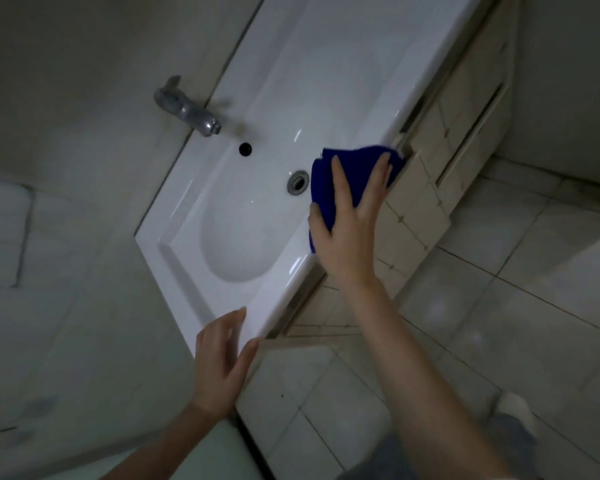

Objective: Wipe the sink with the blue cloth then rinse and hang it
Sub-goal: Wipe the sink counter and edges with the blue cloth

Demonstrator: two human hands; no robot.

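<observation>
Pressing the blue cloth [359, 168] flat on the front rim of the sink [243, 237], at 3 o'clock of the drain [297, 181], with the right hand [347, 216], fingers spread and straight. Bracing the 6 o'clock corner with the left hand [222, 362], fingers straight, touching the edge, holding nothing. Best to press evenly and sweep overlapping strokes down into the bowl, toward 9 o'clock. Mind the tap [187, 109] at 10 o'clock and the overflow hole [245, 148] below it; work round both.
</observation>
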